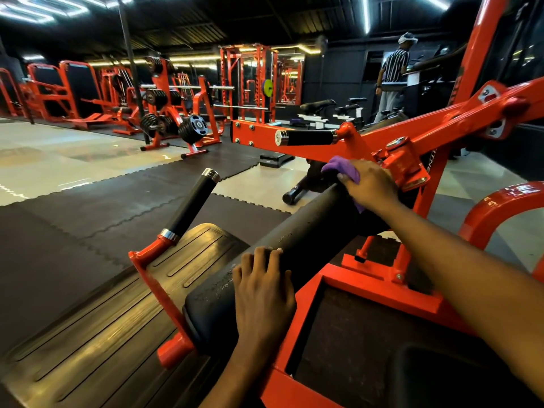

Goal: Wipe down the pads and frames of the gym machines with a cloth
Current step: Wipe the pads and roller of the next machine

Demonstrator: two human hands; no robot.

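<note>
Right hand grip pinching purple cloth on long black roller pad, left hand grip spread on it, orange steel frame alongside, black-sleeved handle leftward

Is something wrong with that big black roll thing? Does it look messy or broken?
Yes, a little. The black roller pad has whitish specks and scuffs near its closer end, and a few more partway along. The rest looks smooth and dark, so those patches stand out. Dust or worn covering, I cannot tell.
</note>
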